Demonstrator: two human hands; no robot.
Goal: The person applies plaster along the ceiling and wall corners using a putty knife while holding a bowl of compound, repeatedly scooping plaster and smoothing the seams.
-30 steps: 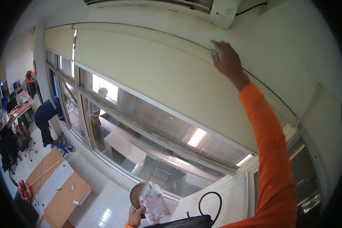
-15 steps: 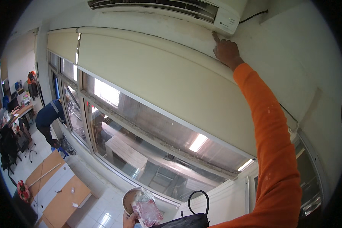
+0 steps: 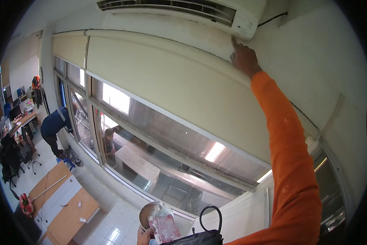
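My right hand is raised high at the end of an orange sleeve. Its index finger stretches up to the wall just under the lower right corner of a white air conditioner; the other fingers are partly curled, and I see nothing held in them. Low in the view, my left hand grips the side of a round tub with a pale inner wall. In the tub, a crumpled plastic bag with whitish and red patches sticks up over the rim. Part of the left hand is cut off by the lower edge.
A cream roller blind hangs over a long window below the air conditioner. A black bag with a looped handle is close below me. Wooden desks stand at lower left. A person in dark blue bends by the window.
My right index finger has shifted slightly to the right along the wall and points more upright. The tub and my left hand sit slightly further right in the view.
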